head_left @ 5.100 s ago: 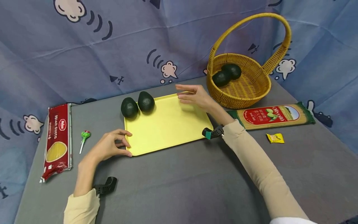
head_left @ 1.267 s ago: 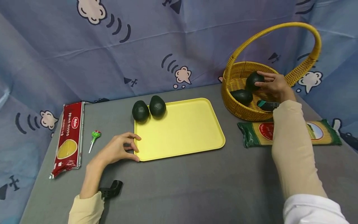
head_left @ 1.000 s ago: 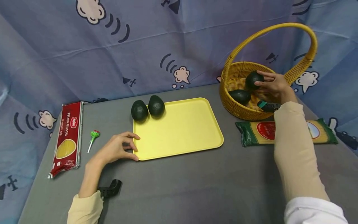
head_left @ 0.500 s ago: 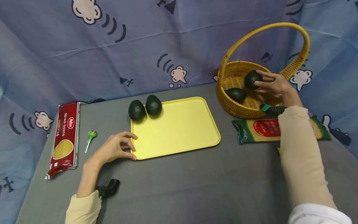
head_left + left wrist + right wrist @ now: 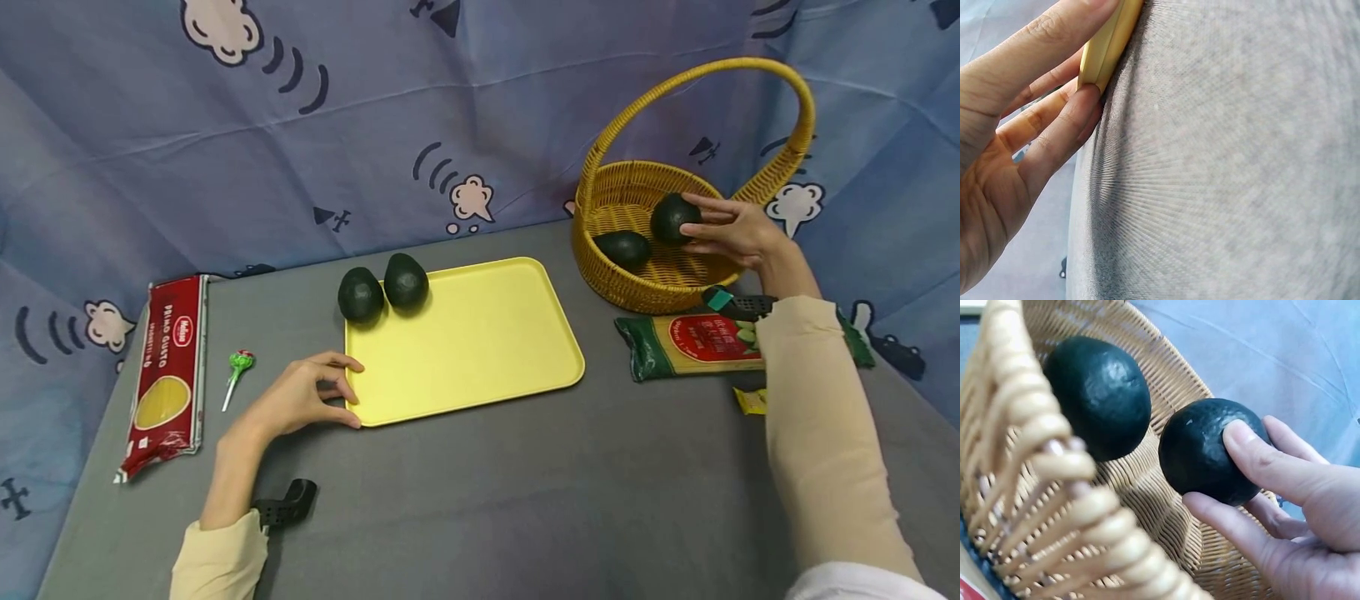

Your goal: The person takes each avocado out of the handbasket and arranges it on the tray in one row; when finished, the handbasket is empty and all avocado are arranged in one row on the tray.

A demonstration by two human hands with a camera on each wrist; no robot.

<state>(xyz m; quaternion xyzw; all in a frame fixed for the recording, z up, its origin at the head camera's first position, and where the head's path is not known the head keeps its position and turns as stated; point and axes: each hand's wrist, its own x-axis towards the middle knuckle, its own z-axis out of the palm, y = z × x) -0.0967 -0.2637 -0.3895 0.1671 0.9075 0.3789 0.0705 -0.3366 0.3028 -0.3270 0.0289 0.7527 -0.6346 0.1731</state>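
Right hand [image 5: 731,229] pinches an avocado [image 5: 672,218] inside the wicker basket [image 5: 637,293], just beside the second avocado [image 5: 624,248] — slick-looking, so spread fingertips and a steady grip seem best. Left hand [image 5: 300,396] holds the edge of the yellow tray [image 5: 465,350] — left of the basket.

Head cam looks forward-down over table [image 5: 480,492], wrist cams close-in: left shares tray edge [image 5: 1109,50] with it, right basket [image 5: 626,290].
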